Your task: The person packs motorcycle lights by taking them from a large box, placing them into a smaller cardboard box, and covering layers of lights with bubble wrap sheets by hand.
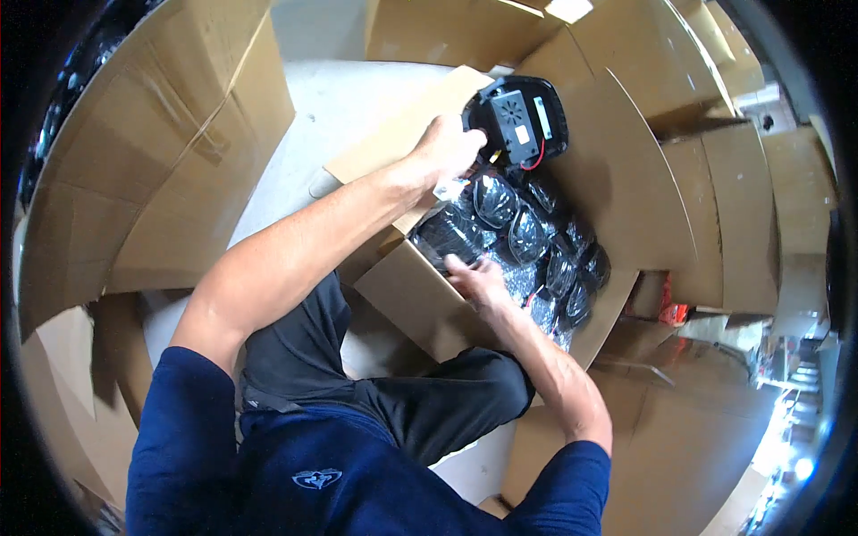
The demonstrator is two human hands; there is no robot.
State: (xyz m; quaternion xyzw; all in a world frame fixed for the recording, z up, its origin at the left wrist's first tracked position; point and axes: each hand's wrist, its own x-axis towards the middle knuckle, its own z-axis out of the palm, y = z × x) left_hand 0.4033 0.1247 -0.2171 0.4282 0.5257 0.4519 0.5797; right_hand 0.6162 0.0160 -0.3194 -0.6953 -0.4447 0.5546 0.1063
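An open cardboard box (407, 295) in front of my knees holds several black plastic parts wrapped in clear bags (527, 237). My left hand (447, 147) is raised over the box's far side and grips one bare black plastic part (523, 116), which has a grille, a white label and a red wire. My right hand (478, 279) rests on the near edge of the box, its fingers touching a bagged part; I cannot tell whether it grips it.
Large brown cardboard boxes (152, 161) stand all around me, with flattened flaps (706, 223) to the right. A small red object (672, 313) lies between boxes on the right. A pale floor (313, 116) shows on the far left side.
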